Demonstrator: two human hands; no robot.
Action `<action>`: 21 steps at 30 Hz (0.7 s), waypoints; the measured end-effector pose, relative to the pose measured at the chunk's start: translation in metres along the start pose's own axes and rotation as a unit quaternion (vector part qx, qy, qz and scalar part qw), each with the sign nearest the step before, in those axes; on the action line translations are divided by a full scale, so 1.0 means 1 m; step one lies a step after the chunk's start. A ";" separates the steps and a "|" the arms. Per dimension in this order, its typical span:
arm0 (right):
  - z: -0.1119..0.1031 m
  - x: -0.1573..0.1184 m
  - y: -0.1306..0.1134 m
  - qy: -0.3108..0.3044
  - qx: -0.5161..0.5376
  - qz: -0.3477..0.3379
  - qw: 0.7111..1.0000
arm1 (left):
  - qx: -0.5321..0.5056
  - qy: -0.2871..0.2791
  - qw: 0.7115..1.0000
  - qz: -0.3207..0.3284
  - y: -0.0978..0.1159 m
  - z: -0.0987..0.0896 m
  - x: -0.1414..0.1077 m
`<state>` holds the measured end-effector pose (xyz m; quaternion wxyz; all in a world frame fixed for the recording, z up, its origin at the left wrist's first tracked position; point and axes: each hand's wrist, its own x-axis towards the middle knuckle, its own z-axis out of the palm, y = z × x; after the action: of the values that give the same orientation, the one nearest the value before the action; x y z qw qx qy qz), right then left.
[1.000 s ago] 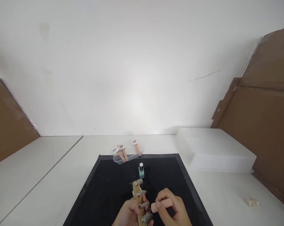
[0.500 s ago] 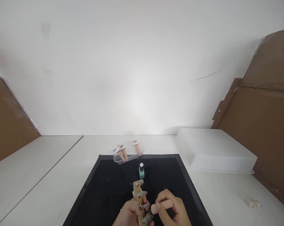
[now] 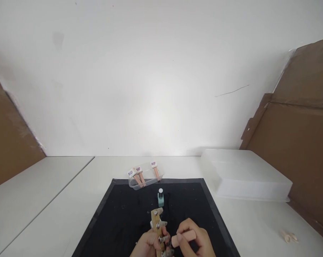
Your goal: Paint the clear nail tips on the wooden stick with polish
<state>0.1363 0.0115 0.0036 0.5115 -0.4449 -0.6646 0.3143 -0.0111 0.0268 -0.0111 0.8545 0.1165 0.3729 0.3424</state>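
Observation:
My left hand (image 3: 148, 244) is closed round a wooden strip (image 3: 156, 228) that carries several metal knobs with translucent nail-like tips pointing right. Just right of it, my right hand (image 3: 197, 240) pinches a short pink stick (image 3: 184, 238), its left end close to the tips of the strip. Whether the stick touches them, I cannot tell. Beyond the strip's far end, a teal bottle with a white-topped dark cap (image 3: 160, 200) stands upright on the black mat (image 3: 124, 207).
At the mat's far edge, a clear tray (image 3: 149, 181) holds labelled pink sticks (image 3: 156, 172). A white translucent box (image 3: 254, 180) sits at the right. Small beige rings (image 3: 288, 236) lie near the right edge. Cardboard (image 3: 297, 142) stands on both sides.
The view has tilted slightly, so the scene sits a little lower. Both hands keep their holds, with the strip and pink stick in nearly the same positions.

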 end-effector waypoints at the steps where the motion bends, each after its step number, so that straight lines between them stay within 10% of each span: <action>1: 0.000 0.000 0.000 0.000 0.002 0.002 1.000 | 0.001 0.001 1.000 0.000 0.000 0.000 0.000; 21: -0.001 0.000 0.005 0.030 0.002 -0.008 1.000 | -0.001 0.001 1.000 0.015 0.000 0.005 -0.008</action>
<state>0.1388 0.0139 -0.0005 0.5347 -0.4477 -0.6517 0.2983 -0.0111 0.0213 -0.0031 0.8490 0.1207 0.3715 0.3558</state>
